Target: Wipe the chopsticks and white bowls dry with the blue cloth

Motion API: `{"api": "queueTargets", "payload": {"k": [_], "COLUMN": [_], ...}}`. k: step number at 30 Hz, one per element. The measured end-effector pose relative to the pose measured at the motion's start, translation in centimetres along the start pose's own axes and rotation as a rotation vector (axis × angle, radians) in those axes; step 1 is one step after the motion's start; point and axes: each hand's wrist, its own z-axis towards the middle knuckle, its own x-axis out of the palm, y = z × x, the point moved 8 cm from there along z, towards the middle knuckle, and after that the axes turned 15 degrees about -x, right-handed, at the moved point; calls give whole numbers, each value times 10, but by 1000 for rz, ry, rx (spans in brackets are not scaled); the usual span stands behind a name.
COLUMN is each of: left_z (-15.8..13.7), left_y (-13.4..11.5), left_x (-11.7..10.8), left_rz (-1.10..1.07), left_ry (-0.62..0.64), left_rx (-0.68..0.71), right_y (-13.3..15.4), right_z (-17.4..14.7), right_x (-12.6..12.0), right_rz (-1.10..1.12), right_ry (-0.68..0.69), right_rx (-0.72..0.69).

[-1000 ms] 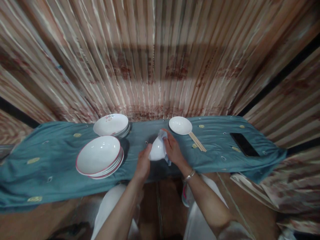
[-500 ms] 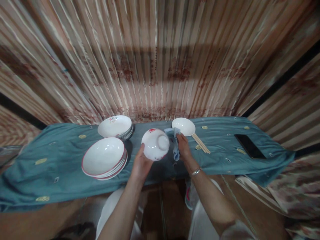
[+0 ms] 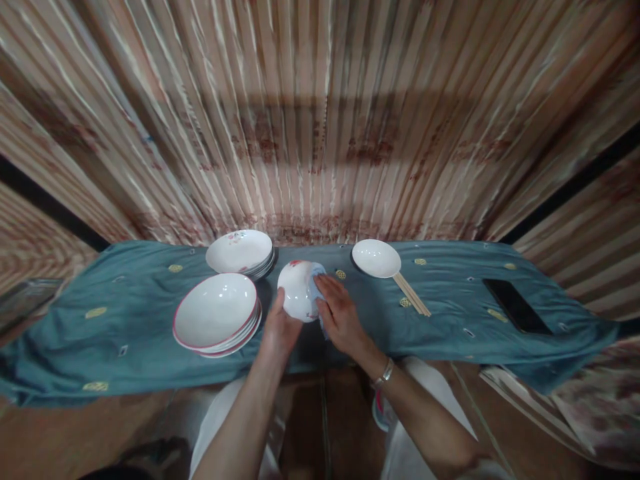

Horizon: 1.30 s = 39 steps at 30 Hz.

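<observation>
My left hand (image 3: 283,323) grips a small white bowl (image 3: 296,293) with red flower prints, holding it tilted above the table with its outside toward me. Against the bowl's right side and base, my right hand (image 3: 341,313) presses a light blue cloth (image 3: 315,288). The fingers of that hand are bent over the cloth, which hides the bowl's foot. Just left of the bowl stands a stack of red-rimmed white bowls (image 3: 216,313). Behind it is a stack of white dishes (image 3: 240,252) with a floral print.
A teal patterned cloth (image 3: 145,320) covers the narrow table. Right of my hands lie a small white dish (image 3: 376,259), several wooden chopsticks (image 3: 413,295) and a black phone (image 3: 517,307). A striped curtain (image 3: 320,133) hangs close behind, and dark poles (image 3: 575,183) slant at both sides.
My right hand has moved left with the cloth, from beside the bowl onto its base. My left hand still holds the bowl. The view has shifted slightly.
</observation>
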Motion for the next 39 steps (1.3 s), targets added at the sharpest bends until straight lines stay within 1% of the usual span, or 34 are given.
{"api": "queueTargets", "payload": {"k": [3, 5, 7, 11, 13, 16, 19, 25, 27, 30, 34, 39], "left_z": [2, 3, 4, 7, 8, 12, 15, 19, 19, 17, 17, 21], "left_y": [-7, -12, -14, -8, -1, 5, 5, 2, -1, -3, 8, 17], "left_x": [-4, -5, -5, -3, -1, -1, -2, -10, -8, 2, 13, 13], "left_rz": [-15, -4, 24, 99, 118, 114, 97, 94, 108, 113, 155, 181], "left_ry": [-29, -10, 23, 71, 74, 58, 46, -34, -26, 24, 82, 68], "left_rx": [18, 35, 46, 12, -11, -19, 5, -34, -7, 52, 20, 9], "right_y": [6, 7, 6, -2, -4, -3, 1, 7, 4, -5, -14, -10], "right_z": [-2, -4, -6, -9, -9, -9, -10, -15, -18, -22, -23, -21], "right_x": [-3, -8, -12, -16, -18, -18, -16, -14, -17, -24, -28, -24], "right_rz": [42, 41, -7, -156, -175, -100, -1, 81, 52, -51, -149, -135], "right_ry": [11, 15, 33, 67, 60, 32, 15, 40, 41, 24, 31, 38], "right_rx": [-31, -48, -67, -60, -46, -34, -4, -11, -10, -3, 0, 36]}}
